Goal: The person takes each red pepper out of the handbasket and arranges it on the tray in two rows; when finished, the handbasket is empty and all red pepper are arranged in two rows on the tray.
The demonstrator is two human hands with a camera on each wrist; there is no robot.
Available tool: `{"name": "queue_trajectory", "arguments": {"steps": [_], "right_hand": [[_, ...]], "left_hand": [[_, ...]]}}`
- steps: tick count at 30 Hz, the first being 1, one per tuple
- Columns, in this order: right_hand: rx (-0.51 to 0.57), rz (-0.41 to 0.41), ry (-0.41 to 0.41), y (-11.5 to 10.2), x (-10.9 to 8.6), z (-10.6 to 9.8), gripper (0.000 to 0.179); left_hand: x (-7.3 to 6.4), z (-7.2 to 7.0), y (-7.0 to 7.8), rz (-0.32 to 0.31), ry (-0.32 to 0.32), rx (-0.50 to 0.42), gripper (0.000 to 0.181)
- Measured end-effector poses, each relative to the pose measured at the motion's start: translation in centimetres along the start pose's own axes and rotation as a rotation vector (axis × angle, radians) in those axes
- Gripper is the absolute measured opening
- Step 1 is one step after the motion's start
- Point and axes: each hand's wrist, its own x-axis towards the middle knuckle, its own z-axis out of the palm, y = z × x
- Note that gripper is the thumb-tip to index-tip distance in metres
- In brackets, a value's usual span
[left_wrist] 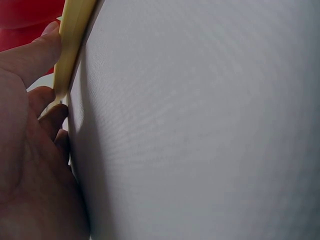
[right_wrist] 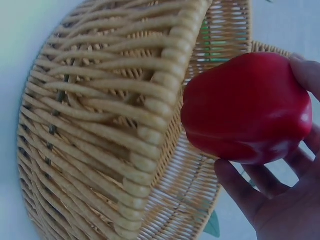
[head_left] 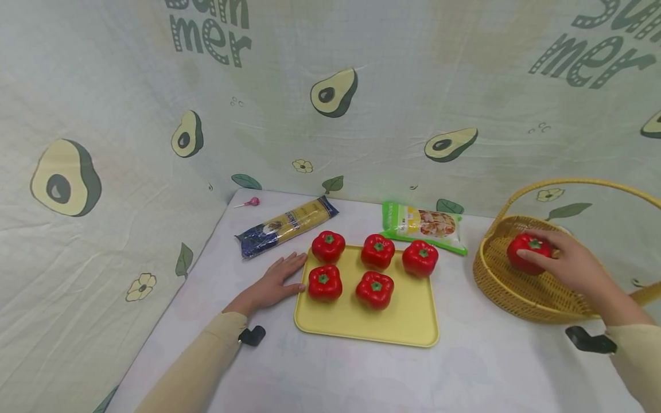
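My right hand (head_left: 570,258) grips a red bell pepper (head_left: 528,252) just inside the wicker basket (head_left: 488,275). In the right wrist view, thumb and fingers hold the pepper (right_wrist: 245,107) near the woven rim. My left hand (head_left: 273,284) lies at the left edge of a yellow tray (head_left: 403,330), its thumb touching the rim. On the tray sit several more red bell peppers, among them a front-left pepper (head_left: 325,283), a front-right pepper (head_left: 374,290) and a back-right pepper (head_left: 420,258).
Behind the tray lie a blue-and-yellow pasta packet (head_left: 289,225) and a green-edged food packet (head_left: 426,226). A pink lollipop (head_left: 253,201) rests at the far left. The basket's tall handle (head_left: 583,182) arches over its opening. Patterned cloth (head_left: 382,149) hangs behind the table.
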Motion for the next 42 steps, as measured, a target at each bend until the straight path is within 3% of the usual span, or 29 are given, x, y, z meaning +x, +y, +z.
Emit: {"name": "queue_trajectory", "arguments": {"steps": [9, 30, 42], "right_hand": [[-0.016, -0.054, 0.047, -0.9, -0.9, 0.2, 0.075], [-0.019, -0.097, 0.100, -2.7, -2.6, 0.9, 0.071], [-0.024, -0.126, 0.172, -3.3, -3.6, 1.2, 0.069]], "left_hand": [[0.0, 0.0, 0.1, -0.010, 0.000, 0.000, 0.083], [0.0, 0.0, 0.1, -0.006, -0.002, -0.003, 0.083], [0.2, 0.1, -0.2, -0.012, -0.002, -0.004, 0.083]]}}
